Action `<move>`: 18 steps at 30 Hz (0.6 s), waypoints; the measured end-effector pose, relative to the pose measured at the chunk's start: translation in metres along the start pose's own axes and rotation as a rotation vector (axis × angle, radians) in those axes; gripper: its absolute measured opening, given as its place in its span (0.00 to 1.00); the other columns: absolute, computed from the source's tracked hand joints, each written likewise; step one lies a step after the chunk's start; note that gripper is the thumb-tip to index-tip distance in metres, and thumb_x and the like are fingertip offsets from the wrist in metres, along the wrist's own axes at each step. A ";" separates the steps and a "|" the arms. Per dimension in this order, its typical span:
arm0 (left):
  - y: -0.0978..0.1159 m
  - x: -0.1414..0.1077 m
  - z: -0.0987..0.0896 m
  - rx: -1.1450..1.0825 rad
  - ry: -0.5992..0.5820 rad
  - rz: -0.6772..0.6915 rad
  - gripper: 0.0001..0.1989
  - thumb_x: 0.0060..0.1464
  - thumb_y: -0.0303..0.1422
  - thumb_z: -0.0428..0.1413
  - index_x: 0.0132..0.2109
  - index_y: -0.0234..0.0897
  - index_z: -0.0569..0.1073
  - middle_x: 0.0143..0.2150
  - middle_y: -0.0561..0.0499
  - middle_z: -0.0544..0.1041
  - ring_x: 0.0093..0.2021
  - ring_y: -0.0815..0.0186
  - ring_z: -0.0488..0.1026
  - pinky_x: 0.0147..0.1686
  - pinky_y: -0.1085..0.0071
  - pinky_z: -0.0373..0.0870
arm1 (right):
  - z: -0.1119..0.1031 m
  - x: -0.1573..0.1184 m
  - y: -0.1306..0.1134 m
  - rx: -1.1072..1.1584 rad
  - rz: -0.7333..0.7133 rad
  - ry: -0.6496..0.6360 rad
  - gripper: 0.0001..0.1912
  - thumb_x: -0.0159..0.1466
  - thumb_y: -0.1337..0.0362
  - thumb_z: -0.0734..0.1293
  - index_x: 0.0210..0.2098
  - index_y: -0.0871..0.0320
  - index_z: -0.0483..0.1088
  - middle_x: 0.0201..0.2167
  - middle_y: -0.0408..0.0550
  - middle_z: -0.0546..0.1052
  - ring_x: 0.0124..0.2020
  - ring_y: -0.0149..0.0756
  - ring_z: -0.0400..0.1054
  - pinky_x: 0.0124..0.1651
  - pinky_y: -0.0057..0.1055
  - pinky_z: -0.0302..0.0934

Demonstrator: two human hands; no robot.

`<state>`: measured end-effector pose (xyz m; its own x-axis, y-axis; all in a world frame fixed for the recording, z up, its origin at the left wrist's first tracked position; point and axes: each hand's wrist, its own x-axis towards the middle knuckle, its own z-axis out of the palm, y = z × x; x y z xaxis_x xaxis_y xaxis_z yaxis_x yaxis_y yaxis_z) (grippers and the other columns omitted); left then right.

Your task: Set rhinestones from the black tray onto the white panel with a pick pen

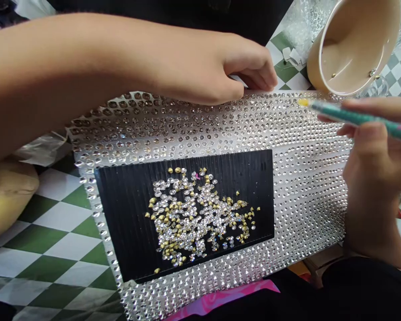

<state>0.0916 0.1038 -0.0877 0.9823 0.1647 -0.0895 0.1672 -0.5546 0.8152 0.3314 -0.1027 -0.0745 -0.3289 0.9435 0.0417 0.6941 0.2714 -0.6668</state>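
A pale board (pixel 304 178) covered in rows of clear rhinestones lies tilted before me. My left hand (pixel 247 67) reaches across from the left, its fingers curled over the board's far edge and its thumb lying along the stones. Slightly blurred, my right hand (pixel 377 156) grips a teal picker pen (pixel 357 117) with a yellow tip. That tip hovers over the board's far right part; whether it carries a stone I cannot tell. On the board rests a black ridged tray (pixel 130 214), where loose rhinestones (pixel 194 218) with clear faces and gold backs lie scattered.
A cream cup (pixel 316 62) leans on its side at the far right, a few stones inside. Clear plastic wrap (pixel 296 26) lies behind it. The table has a green-and-white checked cover (pixel 60 214). A black object (pixel 173 18) stands behind my left arm.
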 end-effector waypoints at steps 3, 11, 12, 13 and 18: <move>0.000 -0.001 0.000 0.005 -0.004 -0.007 0.40 0.55 0.44 0.43 0.70 0.31 0.69 0.68 0.57 0.76 0.68 0.58 0.72 0.73 0.57 0.66 | -0.001 -0.008 -0.029 -0.004 -0.016 -0.024 0.18 0.71 0.53 0.76 0.56 0.53 0.82 0.39 0.51 0.84 0.42 0.44 0.81 0.40 0.37 0.79; -0.001 0.001 0.002 -0.002 -0.011 -0.007 0.41 0.54 0.44 0.42 0.71 0.30 0.68 0.69 0.56 0.74 0.69 0.59 0.72 0.75 0.59 0.63 | 0.001 -0.014 -0.064 0.046 -0.126 -0.072 0.14 0.74 0.68 0.69 0.57 0.59 0.79 0.37 0.46 0.85 0.34 0.31 0.74 0.36 0.27 0.75; 0.000 0.001 0.001 0.000 -0.008 -0.006 0.42 0.53 0.44 0.42 0.71 0.30 0.67 0.70 0.56 0.74 0.69 0.59 0.71 0.75 0.59 0.63 | 0.002 -0.012 -0.062 0.044 -0.159 -0.093 0.13 0.74 0.68 0.69 0.57 0.60 0.79 0.37 0.46 0.85 0.34 0.31 0.74 0.36 0.26 0.75; 0.000 0.000 0.001 0.002 -0.008 -0.008 0.42 0.53 0.44 0.42 0.71 0.29 0.67 0.70 0.56 0.74 0.69 0.60 0.71 0.75 0.59 0.63 | 0.003 -0.009 -0.060 0.034 -0.189 -0.119 0.13 0.73 0.69 0.70 0.56 0.61 0.79 0.37 0.46 0.85 0.34 0.31 0.75 0.37 0.27 0.76; 0.000 -0.001 0.000 0.019 -0.008 -0.007 0.42 0.53 0.43 0.42 0.71 0.30 0.68 0.70 0.57 0.74 0.69 0.59 0.72 0.74 0.58 0.63 | 0.001 -0.005 -0.056 -0.004 -0.180 -0.141 0.17 0.67 0.75 0.72 0.55 0.62 0.80 0.37 0.48 0.85 0.34 0.34 0.75 0.36 0.30 0.76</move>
<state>0.0908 0.1038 -0.0878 0.9817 0.1621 -0.1004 0.1761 -0.5692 0.8031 0.2936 -0.1227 -0.0377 -0.5334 0.8441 0.0552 0.6189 0.4339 -0.6548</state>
